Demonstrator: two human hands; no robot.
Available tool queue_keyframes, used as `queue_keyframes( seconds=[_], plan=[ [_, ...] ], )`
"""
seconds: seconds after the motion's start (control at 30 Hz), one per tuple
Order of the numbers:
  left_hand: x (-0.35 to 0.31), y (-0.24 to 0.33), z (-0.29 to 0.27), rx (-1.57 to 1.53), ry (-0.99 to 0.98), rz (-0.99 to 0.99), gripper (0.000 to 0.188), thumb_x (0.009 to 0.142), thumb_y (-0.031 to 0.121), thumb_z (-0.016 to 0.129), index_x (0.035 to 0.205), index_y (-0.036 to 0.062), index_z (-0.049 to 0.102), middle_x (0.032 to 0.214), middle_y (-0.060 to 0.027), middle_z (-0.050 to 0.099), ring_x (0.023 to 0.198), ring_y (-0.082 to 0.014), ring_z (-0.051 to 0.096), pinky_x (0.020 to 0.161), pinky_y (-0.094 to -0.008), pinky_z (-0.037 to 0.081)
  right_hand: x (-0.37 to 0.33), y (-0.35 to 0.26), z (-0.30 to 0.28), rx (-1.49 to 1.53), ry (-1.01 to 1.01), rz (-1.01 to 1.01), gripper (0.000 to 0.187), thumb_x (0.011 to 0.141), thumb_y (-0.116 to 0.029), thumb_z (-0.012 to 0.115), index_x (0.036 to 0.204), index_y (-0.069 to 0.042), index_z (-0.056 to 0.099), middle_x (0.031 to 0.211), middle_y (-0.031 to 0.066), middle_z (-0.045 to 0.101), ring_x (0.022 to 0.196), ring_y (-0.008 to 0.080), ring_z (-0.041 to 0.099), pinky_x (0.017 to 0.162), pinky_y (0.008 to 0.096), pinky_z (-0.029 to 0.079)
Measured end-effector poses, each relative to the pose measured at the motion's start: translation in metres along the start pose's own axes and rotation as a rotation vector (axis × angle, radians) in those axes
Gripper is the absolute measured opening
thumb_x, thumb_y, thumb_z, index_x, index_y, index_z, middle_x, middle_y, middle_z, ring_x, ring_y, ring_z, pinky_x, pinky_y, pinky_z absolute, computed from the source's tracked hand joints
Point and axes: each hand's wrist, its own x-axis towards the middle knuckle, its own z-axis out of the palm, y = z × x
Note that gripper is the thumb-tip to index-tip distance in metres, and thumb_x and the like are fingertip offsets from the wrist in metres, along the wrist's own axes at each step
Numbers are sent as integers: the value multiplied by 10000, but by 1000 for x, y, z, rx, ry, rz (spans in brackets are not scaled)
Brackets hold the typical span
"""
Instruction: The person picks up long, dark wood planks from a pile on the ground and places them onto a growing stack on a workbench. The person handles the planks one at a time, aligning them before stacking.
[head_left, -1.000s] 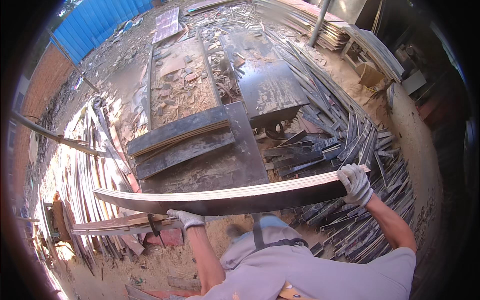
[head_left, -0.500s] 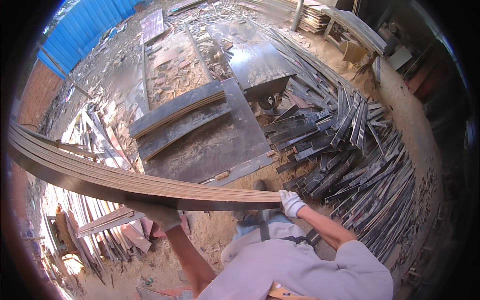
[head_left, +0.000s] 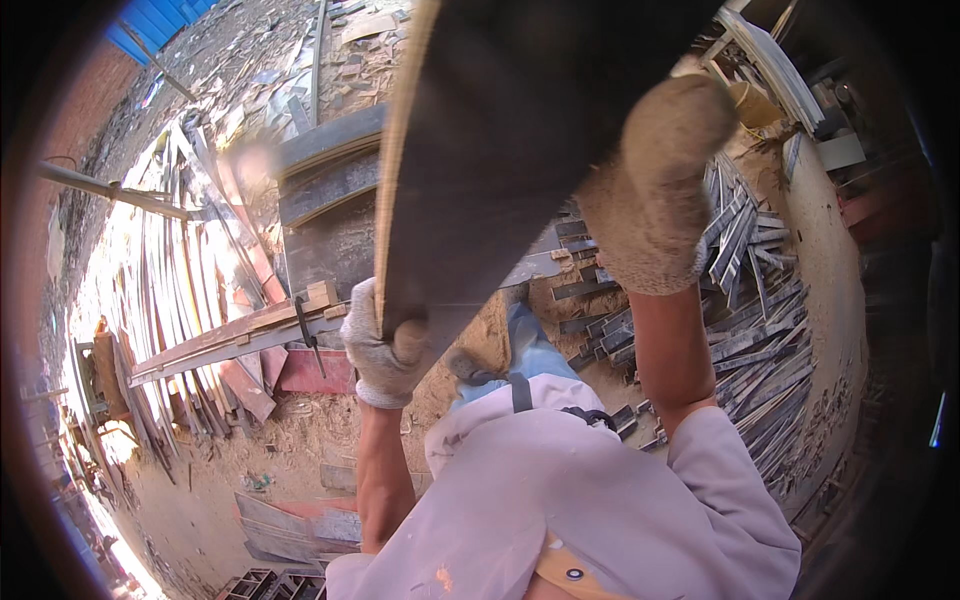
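Observation:
A stack of dark-faced plywood strips (head_left: 500,130) rises steeply in front of me, close to the camera. Its dark face is toward me, and the pale layered edge shows blurred on the left. My left hand (head_left: 388,350), in a greyish knit glove, is closed round the lower left corner, thumb on the dark face. Higher up, my right hand (head_left: 655,185) wears a dusty glove and is closed at the right edge. The stack hides part of its fingers. Beyond the stack, other dark boards (head_left: 330,190) lie on a low table, partly covered from view.
Loose dark strips (head_left: 740,350) are heaped on the right. Long pale strips (head_left: 185,290) lie on the left near a metal pole (head_left: 110,190). A long board (head_left: 235,340) crosses low at left. Flat scrap pieces (head_left: 300,520) lie near my feet on sandy ground.
The stack has swung from lying level across the view to standing steeply upright. My right hand has risen and moved farther out; my left hand has come right and up to its lower corner.

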Motion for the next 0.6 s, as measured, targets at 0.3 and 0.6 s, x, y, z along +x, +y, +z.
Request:
queue_keyframes(
  seconds=[0.3,0.6],
  plan=[
    [66,1,110,541,-512,-119,763,780,692,841,1157,42,703,953,-184,746,861,-378,748,774,-475,596,-18,76,-202,268,763,216,687,997,-548,719,1443,-34,621,1391,109,684,1205,301,669,1087,454,531],
    [101,-77,103,774,-954,-233,882,839,750,725,1452,127,605,1153,-164,690,1123,-364,668,990,-497,514,-55,146,-448,159,1131,477,618,1093,-502,583,1398,33,633,1425,147,664,1290,298,613,1165,446,444]
  ],
)
